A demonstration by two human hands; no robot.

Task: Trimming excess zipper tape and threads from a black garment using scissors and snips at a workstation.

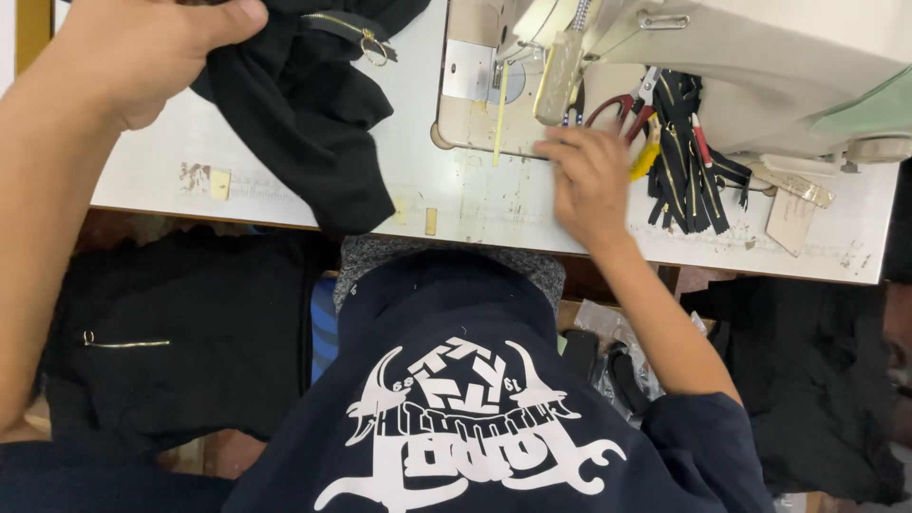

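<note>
Left hand (133, 57) grip clenched on black garment (304, 104); right hand (589, 180) open, fingertips on table (285, 190).

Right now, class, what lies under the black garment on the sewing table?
Under the black garment only the white table shows around its edges. The left hand grips it. Anything beneath the cloth is covered and cannot be seen.

Single head view, steeply down (close) over sewing table (285, 190)

Clear plastic bag (622, 356) lying under table, right of centre, holding dark pieces; tan card tag (790, 218) lying on table at right.
</note>
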